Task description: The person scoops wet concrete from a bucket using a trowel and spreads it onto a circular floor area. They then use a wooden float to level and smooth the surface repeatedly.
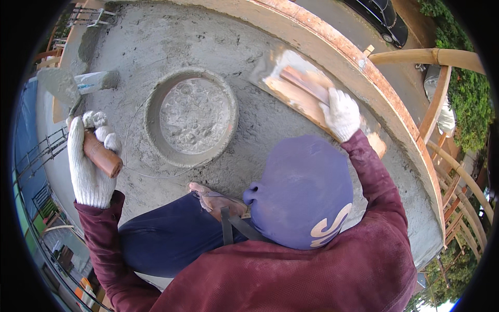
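Note:
In a white knit glove, my left hand grips the brown wooden handle of a pointed trowel, its blade coated in grey mortar and raised at the left. My right hand, gloved too, is closed around the handle of a long wooden float. That float lies on the wet cement surface near the raised edge, its board partly blurred and smeared with mortar. Between my hands stands a round tub of wet, lumpy mortar, with a thin wire handle resting beside it.
A raised formwork edge curves along the right, with bamboo poles and a dark car beyond it. Rebar ends stick out at the far left. My bare foot is near the tub; a purple head covering blocks the lower middle.

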Motion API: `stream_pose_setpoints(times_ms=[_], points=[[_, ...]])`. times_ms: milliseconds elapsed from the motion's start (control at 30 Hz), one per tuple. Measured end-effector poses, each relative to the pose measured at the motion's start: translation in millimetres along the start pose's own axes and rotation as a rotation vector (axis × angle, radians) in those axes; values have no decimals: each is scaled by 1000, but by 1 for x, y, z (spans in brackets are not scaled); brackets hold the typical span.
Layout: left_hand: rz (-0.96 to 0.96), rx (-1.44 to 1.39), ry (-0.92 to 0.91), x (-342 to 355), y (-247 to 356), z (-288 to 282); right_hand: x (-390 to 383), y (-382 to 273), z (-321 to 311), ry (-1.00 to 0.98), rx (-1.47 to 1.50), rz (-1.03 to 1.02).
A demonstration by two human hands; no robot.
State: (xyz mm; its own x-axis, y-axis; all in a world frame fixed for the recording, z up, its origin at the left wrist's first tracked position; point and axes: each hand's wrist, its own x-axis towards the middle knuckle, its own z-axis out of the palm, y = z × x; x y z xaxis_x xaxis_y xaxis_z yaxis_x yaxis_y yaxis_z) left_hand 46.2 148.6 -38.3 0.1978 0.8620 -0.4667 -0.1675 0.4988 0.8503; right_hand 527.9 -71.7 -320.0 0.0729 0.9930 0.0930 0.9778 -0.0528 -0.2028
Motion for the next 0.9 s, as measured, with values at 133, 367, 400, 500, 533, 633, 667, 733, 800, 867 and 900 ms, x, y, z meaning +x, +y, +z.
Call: stream_pose_setpoints(times_ms=[133, 367, 400, 500, 533, 633, 667, 733, 800, 867, 900], points=[[147, 84, 16, 27, -2, -8, 120, -76, 19, -78, 27, -33], [164, 67, 35, 52, 8, -37, 68, -51, 9, -53, 114, -40], [143, 22, -13, 49, 8, -44, 30, -22, -2, -83, 61, 3], [189, 109, 91, 22, 14, -62, -39, 29, -14, -81, 12, -12], [206, 120, 216, 13, 7, -64, -42, 27, -15, -94, 24, -11], [213, 133, 199, 15, 7, -58, -4, 4, -6, -64, 71, -12], [199, 119, 144, 25, 7, -55, 20, -12, -2, -93, 42, 12], [189, 96, 19, 52, 8, -48, 69, -41, 16, 46, 15, -53], [175, 56, -110, 82, 3, -50, 108, -60, 34, -9, 85, -39], [164, 56, -43, 95, 9, -38, 133, -85, 38, -55, 129, -76], [133, 24, -47, 112, -4, -33, 116, -70, 27, -105, 100, -13]])
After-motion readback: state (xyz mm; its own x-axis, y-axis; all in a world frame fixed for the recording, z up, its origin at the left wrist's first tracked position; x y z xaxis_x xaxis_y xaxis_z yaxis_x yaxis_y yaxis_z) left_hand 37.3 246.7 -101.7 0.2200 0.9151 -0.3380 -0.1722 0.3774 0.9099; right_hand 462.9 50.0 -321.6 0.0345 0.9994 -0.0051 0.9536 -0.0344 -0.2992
